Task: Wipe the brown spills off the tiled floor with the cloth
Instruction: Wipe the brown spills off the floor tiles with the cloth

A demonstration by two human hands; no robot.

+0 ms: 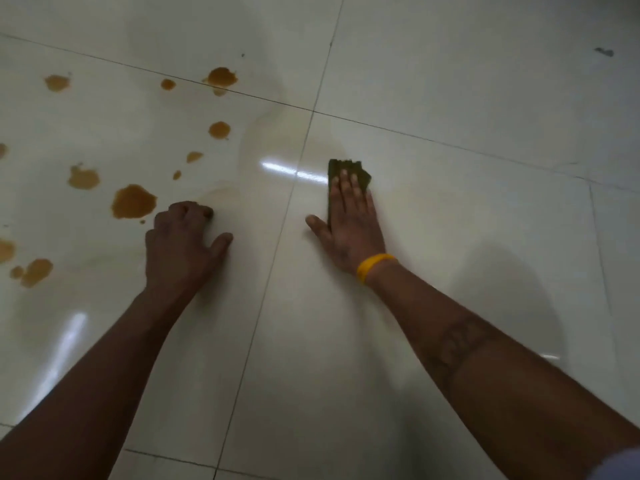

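Your forearms reach over the tiled floor (450, 98): your right hand (351, 223) presses straight fingers flat on the green cloth (346, 168) at twelve o'clock, your left hand (183, 237) braces curled, holding nothing. Wiping looks midway; brown spills (133, 201) remain at ten o'clock, so sweep the cloth leftward next.

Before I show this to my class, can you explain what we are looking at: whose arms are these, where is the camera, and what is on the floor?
There is one picture, taken by a camera worn on a person's head, looking down at their own arms. The floor is pale glossy tile. The right hand, with a yellow wristband, presses a dark green cloth flat under straight fingers. The left hand rests on the tile with curled fingers and holds nothing that I can see. Brown spills are scattered to the left, not yet wiped; the cloth lies on the tile to their right.
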